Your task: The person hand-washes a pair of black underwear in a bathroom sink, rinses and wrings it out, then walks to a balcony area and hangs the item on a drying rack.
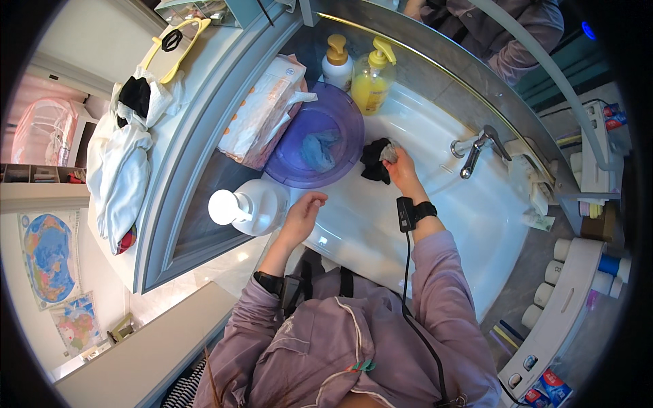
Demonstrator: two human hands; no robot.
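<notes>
My right hand (402, 166) pinches a grey bit of cloth (390, 151) over the white washbasin (484, 245). A crumpled black cloth (375, 159) lies against that grey part; whether they are one piece I cannot tell. My left hand (305, 214), fingers curled and apparently holding nothing, is over the basin's near left edge, beside a large white pump bottle (260, 206). A purple plastic basin (344, 115), with a pale blue, wet-looking cloth (320, 150) inside, stands at the washbasin's left end.
A tissue pack (262, 109), a white bottle with a gold pump (337, 69) and a yellow soap bottle (372, 84) stand around the purple basin. The chrome faucet (474, 150) is at the right. Left, a ledge holds white clothes (120, 168) and a yellow-framed mirror (176, 51).
</notes>
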